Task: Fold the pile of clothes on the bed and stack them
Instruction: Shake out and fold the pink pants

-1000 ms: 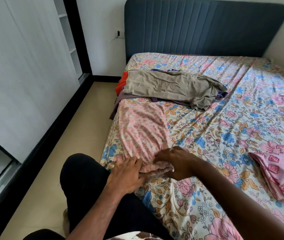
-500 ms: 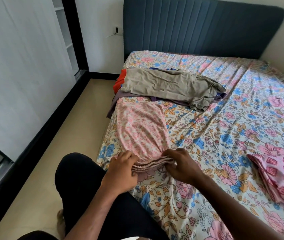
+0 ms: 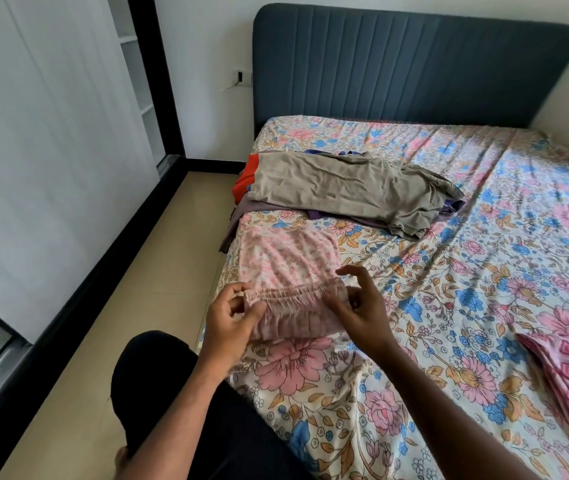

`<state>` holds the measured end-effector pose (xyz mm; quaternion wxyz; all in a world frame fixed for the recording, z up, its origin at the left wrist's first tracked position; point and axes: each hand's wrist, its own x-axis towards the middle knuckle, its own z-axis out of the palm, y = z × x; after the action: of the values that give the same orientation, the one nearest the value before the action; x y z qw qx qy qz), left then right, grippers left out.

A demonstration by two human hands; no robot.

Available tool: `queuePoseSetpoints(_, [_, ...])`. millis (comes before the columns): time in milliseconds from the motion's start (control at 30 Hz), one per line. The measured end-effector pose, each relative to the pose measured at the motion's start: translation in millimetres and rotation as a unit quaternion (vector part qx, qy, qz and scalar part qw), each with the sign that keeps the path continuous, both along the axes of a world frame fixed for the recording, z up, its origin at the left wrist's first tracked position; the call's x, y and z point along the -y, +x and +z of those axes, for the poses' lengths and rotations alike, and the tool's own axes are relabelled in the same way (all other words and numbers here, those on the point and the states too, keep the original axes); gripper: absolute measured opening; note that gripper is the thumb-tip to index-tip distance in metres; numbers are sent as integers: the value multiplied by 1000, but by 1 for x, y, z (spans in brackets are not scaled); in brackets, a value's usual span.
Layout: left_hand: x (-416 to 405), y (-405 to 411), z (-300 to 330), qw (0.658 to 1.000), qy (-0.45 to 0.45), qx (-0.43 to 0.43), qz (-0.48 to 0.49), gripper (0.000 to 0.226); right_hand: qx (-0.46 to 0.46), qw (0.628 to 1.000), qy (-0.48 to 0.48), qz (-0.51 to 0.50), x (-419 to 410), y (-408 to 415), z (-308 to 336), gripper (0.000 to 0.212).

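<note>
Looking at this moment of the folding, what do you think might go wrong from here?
The pink floral garment lies close to the bed's left edge, so its fold could slide floorward. The left hand and right hand pinch only the elastic waistband, so the far half may fold crooked.

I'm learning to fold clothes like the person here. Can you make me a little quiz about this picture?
1. True or false: both hands are on the pink garment.
2. Which piece lies on top of the pile near the headboard? A) tan B) red C) purple
3. Fill in: the left hand and right hand grip the garment by its gathered ____ edge.

Key: 1. True: each hand pinches one end. 2. A: the tan piece covers the rest. 3. Elastic: the band is stretched between the hands, lifted over the part on the sheet.
</note>
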<state>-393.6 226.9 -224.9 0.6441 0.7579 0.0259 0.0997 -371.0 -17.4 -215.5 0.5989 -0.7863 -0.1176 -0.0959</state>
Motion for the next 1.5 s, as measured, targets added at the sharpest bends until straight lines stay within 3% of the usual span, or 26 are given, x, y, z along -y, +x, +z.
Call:
queuePoseSetpoints(100, [8, 25, -6, 993, -21, -84, 78, 37, -120, 990, -31, -69, -5, 24, -19, 54])
queuePoseSetpoints(167, [14, 33, -18, 985, 5, -136, 107, 39, -130, 982, -83, -107, -8, 28, -38, 50])
queuePoseSetpoints(333, [36, 41, -30, 979, 84, -98, 155, 37, -25, 975, -170, -143, -22, 17, -57, 25])
queuePoseSetpoints(500, [46, 47, -30, 978, 137, 32, 155, 31, 13, 971, -183, -154, -22, 19, -43, 25])
queuePoseSetpoints(667, [31, 66, -48, 957, 237, -44, 164, 31, -21, 933, -309, -182, -19, 30, -51, 34])
queuePoseSetpoints(767, [26, 70, -55, 950, 266, -62, 150, 32, -39, 920, -346, -181, -22, 34, -52, 32])
queuePoseSetpoints(967, [14, 65, -54, 970, 225, -38, 86, 29, -55, 941, -271, -196, -17, 27, -53, 28])
queuePoseSetpoints(1133, [6, 52, -43, 976, 199, 40, 80, 26, -63, 976, -187, -86, 4, 20, -42, 41])
queuePoseSetpoints(1233, [-5, 37, -40, 959, 262, 105, 5, 19, -32, 954, -297, 26, 28, 8, -40, 54])
queuePoseSetpoints(1367, [-17, 24, -38, 912, 384, 47, -135, 36, -5, 908, -415, 54, 45, 4, -45, 58])
queuePoseSetpoints(1500, [-21, 20, -36, 890, 443, 22, -104, 60, 17, 902, -431, 23, 49, 6, -40, 49])
